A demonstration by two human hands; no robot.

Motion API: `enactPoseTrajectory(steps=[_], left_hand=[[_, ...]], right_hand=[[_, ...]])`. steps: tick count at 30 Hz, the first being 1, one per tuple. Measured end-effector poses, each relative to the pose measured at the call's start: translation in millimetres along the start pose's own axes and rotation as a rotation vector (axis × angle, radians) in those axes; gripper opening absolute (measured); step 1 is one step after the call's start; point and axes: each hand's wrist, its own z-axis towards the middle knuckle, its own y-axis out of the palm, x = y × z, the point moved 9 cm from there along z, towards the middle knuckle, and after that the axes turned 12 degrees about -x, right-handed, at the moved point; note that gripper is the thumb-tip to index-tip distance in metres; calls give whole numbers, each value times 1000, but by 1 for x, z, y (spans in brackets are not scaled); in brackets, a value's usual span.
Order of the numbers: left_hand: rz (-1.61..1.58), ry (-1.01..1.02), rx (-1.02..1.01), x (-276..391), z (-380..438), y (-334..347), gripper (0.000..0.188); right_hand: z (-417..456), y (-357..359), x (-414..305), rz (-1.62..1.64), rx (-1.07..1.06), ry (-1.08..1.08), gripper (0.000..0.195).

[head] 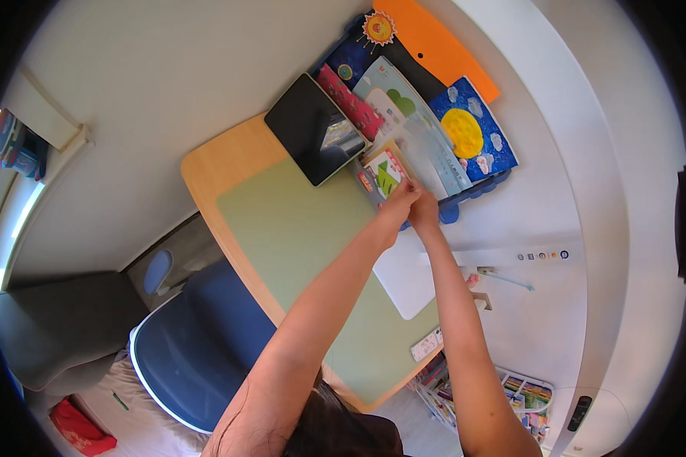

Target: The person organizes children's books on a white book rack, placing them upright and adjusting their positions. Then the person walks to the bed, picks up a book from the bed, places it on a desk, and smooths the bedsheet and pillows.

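Observation:
Both hands are together at the near side of a blue rack (473, 188) filled with flat items. My left hand (399, 207) is on the lower edge of a small card pack (384, 174) showing a green folded shape. My right hand (424, 208) touches the left one beside that pack; its fingers are partly hidden, so its grip cannot be told. Behind the hands lie a pale blue folder (423, 148), a pink patterned pouch (351, 103) and a blue painting with a yellow disc (462, 132). A dark-screened tablet (317, 131) lies left of the rack.
A table with a green mat (286, 228) stretches below the arms, with a white laptop-like slab (406, 280) and a patterned phone (427, 344) on it. A blue chair (200, 348) stands at the left edge. A wire rack of books (529, 394) stands lower right.

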Motion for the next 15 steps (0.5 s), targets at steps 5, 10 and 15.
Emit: enactPoseTrajectory(steps=[5, 10, 15], left_hand=[[39, -46, -7, -14, 1, -1, 63], [51, -112, 92, -31, -19, -9, 65], [65, -117, 108, -46, -58, -28, 66]], right_hand=[[3, 4, 13, -45, -36, 27, 15], [3, -18, 11, -313, 46, 248, 20], [-13, -44, -22, -552, 386, 10, 23]])
